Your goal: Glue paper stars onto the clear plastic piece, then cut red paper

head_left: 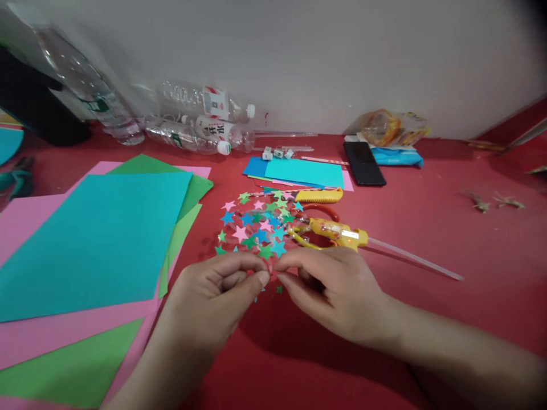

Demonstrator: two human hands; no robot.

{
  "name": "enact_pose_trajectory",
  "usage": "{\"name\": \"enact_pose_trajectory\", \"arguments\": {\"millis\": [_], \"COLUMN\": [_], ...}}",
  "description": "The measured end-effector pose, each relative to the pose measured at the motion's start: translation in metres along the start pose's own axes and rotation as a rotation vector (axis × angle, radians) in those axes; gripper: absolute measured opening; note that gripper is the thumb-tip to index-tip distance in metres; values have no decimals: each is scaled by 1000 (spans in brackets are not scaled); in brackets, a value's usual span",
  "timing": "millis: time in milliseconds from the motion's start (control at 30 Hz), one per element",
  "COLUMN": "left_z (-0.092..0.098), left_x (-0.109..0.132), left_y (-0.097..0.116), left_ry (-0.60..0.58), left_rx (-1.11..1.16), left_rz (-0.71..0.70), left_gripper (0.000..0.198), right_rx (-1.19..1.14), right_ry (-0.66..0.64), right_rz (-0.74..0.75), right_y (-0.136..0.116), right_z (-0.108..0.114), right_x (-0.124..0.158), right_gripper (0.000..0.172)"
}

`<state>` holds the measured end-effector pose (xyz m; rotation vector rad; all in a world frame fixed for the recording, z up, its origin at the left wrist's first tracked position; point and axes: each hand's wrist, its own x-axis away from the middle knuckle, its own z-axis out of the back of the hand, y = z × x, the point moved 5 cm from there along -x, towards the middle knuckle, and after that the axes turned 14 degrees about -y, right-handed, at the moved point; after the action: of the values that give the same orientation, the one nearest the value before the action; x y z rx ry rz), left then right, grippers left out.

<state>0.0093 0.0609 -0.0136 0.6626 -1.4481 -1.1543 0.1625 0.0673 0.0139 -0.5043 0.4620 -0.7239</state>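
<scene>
My left hand [217, 296] is closed in a pinch, thumb against forefinger, at the middle of the red table. Facing it, fingertips nearly meeting, my right hand [333, 290] is pinched as well. A small, pale, see-through sliver [270, 266] shows between the fingertips, too small to name. Just beyond the hands lies a cluster of paper stars [256, 225] in pink, blue and green. Beside my right hand rests a yellow hot glue gun [337, 230] with a long glue stick [414, 257] out of its back. One small green star [279, 290] lies below the fingertips.
Coloured paper sheets [102, 239] cover the left side. Behind the stars are a yellow comb [320, 196], scissors [320, 212], cut paper strips [305, 171] and a black phone [364, 163]. Plastic bottles [200, 131] lie along the wall. Pliers [19, 179] sit far left.
</scene>
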Motion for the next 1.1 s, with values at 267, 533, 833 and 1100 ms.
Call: {"name": "enact_pose_trajectory", "arguments": {"millis": [267,533,833,1100], "left_z": [2,3,-1,-4], "left_x": [-4,-2,6,8], "left_y": [-2,0,11,11], "left_ry": [-59,-32,85,59], "left_rx": [0,-77,-211,-279], "left_rz": [-13,-83,-106,-96], "left_gripper": [12,12,16,16], "right_rx": [10,14,43,53], "right_ry": [-6,-4,6,16], "right_rz": [7,15,7,7], "right_y": [-1,0,1,-1], "right_z": [1,2,2,1], "right_x": [1,1,3,2], "right_gripper": [11,11,11,13]}}
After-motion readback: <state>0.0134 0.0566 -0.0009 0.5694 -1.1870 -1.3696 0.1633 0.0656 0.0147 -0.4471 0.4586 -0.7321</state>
